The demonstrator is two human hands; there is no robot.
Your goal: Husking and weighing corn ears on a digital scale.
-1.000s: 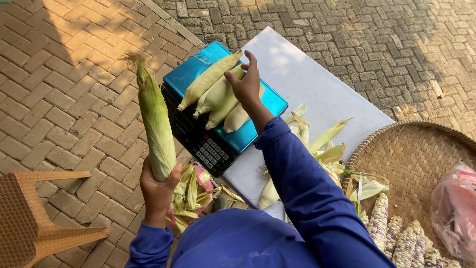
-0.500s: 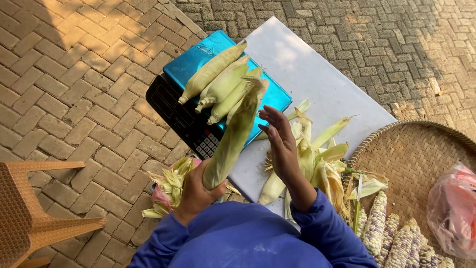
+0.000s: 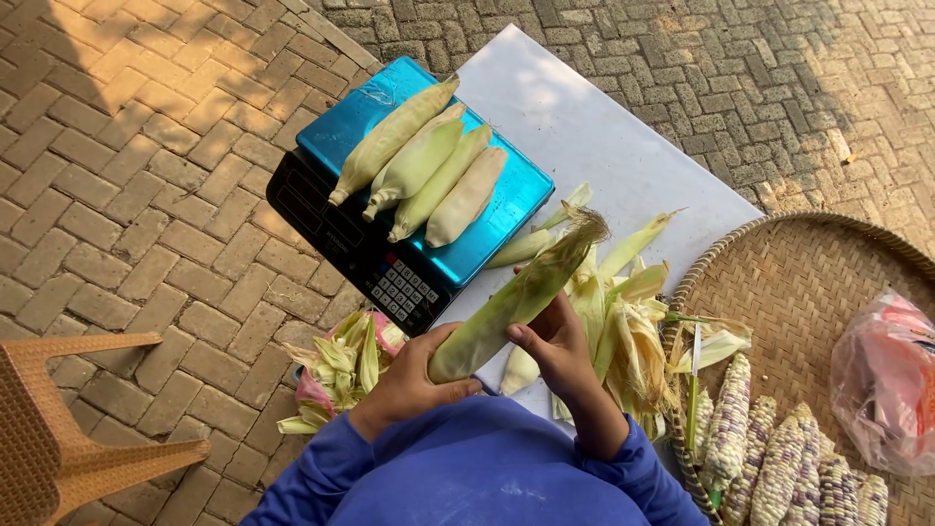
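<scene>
I hold a green-husked corn cob (image 3: 521, 295) slanted over the white board (image 3: 584, 127). My left hand (image 3: 409, 380) grips its lower end. My right hand (image 3: 557, 343) rests fingers on the husk at mid-length. Several pale corn cobs (image 3: 424, 170) lie side by side on the blue platform of a black electronic scale (image 3: 385, 239) just beyond my hands. Loose husk leaves (image 3: 633, 321) lie piled on the board beside my right hand.
A round woven tray (image 3: 818, 282) at right carries several speckled purple-white cobs (image 3: 769, 458) and a pink plastic bag (image 3: 891, 375). A pink bag stuffed with husks (image 3: 341, 365) sits on the brick paving by my left arm. A tan chair (image 3: 58, 438) stands at lower left.
My left hand swung the husked cob from upright at the left down toward the middle. My right hand left the cobs on the scale and came onto the husk.
</scene>
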